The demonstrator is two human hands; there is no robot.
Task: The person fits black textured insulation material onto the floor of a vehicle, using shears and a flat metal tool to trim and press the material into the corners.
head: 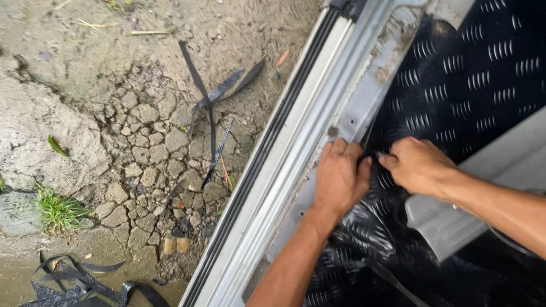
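Left hand [339, 177] presses the black tread-pattern mat [455, 85] flat, fingers released; right hand [417, 165] apparently pinches its edge.

Off to my side the dry cracked mud ground [142, 170] spreads out in little plates. Thin black cut-off strips of rubbery sheet [211, 108] lie crossed on it, and another tangle of black offcut strips [85, 281] sits near my lower edge of view. A small tuft of green grass [57, 211] grows beside a pale lump of earth. Two small tan blocks [176, 244] rest just beside the cracks. A single green leaf [57, 146] lies apart.
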